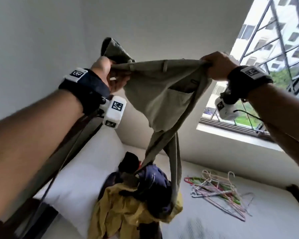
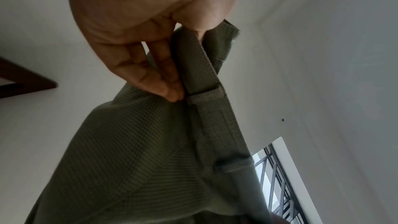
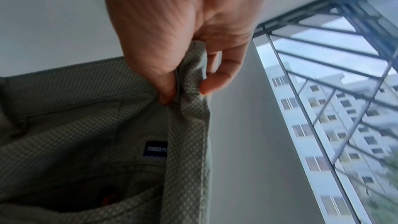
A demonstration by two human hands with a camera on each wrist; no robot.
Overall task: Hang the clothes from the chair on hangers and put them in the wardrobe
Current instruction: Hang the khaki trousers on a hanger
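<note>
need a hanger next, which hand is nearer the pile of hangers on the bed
Right. The right hand grips the trousers almost above the pile of hangers; the left hand holds them further left.

trousers [image 1: 164, 94]: olive green, fine diamond weave; small navy label [image 3: 155, 149]
jacket [image 1: 121, 209]: mustard yellow
garment [image 1: 154, 185]: dark navy
hangers [image 1: 219, 190]: pink, green, white, mixed
bed [image 1: 248, 221]: white
wristbands [image 1: 86, 90]: black, with white black-patterned tags
walls [image 1: 41, 40]: pale grey
</note>
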